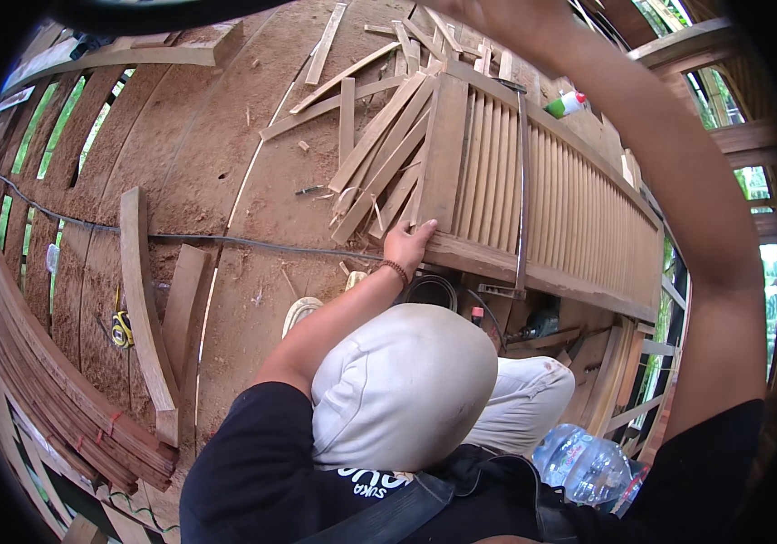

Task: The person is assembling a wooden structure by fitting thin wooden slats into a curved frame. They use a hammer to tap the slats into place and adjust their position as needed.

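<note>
Found panel (pixel 542 172) right of centre, slanting from upper middle down toward the right edge of view, just beyond the knees. Noted as wooden, with narrow slats set in a plain frame. Seen with clamp (pixel 522 181) spanning its width, left of its middle. Logged left hand (pixel 406 247) at the panel's near left corner, grasping the frame there, with thumb lying over the wood and with bracelet (pixel 395 269) round the wrist. Recorded right hand (pixel 506 16) at the top rim, beyond the panel's far left end, at the end of a long raised arm; cut off and blurred. Cannot tell whether clenched, released or holding anything. Observed strips (pixel 379 172) heaped loosely against the panel's left end, with more scattered toward the top. Noted pen-like tool (pixel 310 189) on floor (pixel 252 172), just left of the heap. Spotted bottle (pixel 566 104), green and white with red cap, behind the panel's far edge. Saw cable (pixel 162 238) running across the floor from the left, toward the left wrist. Listed farther left: two boards (pixel 141 290), one curved, near each other; tape measure (pixel 122 329), yellow and black, just beside; mouldings (pixel 53 363), long and stacked, along the left rim. Marked jug (pixel 585 464), clear plastic, at lower right, beside pale trousers (pixel 406 381).
</note>
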`<state>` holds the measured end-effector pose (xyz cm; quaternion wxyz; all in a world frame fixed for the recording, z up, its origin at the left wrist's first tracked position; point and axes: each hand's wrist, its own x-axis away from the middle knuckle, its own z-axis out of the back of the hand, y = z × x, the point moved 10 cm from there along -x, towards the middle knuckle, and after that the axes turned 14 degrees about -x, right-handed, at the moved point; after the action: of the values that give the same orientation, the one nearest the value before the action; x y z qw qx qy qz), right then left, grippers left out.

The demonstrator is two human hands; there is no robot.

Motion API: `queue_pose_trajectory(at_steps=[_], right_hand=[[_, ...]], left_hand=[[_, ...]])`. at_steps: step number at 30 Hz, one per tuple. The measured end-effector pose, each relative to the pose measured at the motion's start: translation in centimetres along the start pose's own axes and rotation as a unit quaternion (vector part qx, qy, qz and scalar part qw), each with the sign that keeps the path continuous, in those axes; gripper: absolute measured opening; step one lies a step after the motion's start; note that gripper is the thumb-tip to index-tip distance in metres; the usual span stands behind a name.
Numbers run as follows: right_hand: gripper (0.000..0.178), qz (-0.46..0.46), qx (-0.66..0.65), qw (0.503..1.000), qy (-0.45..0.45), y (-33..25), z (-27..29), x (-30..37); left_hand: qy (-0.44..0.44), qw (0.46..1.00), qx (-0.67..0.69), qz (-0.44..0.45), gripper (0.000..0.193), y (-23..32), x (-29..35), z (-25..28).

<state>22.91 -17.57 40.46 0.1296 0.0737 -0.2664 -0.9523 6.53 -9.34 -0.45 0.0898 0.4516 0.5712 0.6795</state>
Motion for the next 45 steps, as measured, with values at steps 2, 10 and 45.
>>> queue_pose_trajectory(at_steps=[2, 10, 45], right_hand=[[0.022, -0.005, 0.066, 0.979, -0.194, -0.3, -4.9, 1.2], [0.046, -0.063, 0.034, 0.974, -0.214, 1.3, 0.9, -1.8], [0.074, -0.552, -0.708, 0.352, 0.263, -17.8, -18.4, 38.6]], left_hand=[[0.015, 1.0, -0.026, -0.006, 0.078, 0.0, 0.0, 0.5], [0.01, 0.999, -0.022, -0.021, 0.053, -1.0, -0.9, 0.3], [0.048, 0.963, -0.262, -0.029, 0.075, 3.6, -3.9, 0.9]])
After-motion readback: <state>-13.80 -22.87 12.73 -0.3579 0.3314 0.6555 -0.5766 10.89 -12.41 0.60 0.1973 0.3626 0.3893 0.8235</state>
